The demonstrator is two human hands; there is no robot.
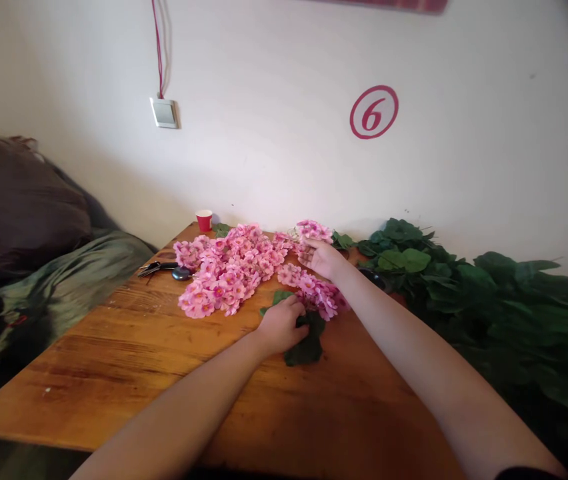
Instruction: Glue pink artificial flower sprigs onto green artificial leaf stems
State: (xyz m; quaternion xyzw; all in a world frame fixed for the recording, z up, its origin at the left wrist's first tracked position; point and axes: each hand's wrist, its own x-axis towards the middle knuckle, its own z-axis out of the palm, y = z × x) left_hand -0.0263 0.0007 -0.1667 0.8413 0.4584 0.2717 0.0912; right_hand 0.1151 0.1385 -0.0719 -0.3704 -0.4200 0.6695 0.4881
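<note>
My left hand is closed around the leafy lower part of an artificial flower spray, low over the table. Dark green leaves stick out below and beside its fingers, and the stem is hidden in the grip. Pink blossoms of what looks like the same spray lie just beyond that hand. Farther back, my right hand reaches over with its fingers apart, beside a pink flower cluster near the wall. A large heap of pink artificial flowers lies to the left of both hands.
Scissors or pliers with dark handles lie left of the heap on the wooden table. A red paper cup stands at the back left corner. Green artificial leaves pile up along the right. Dark bags rest at the far left.
</note>
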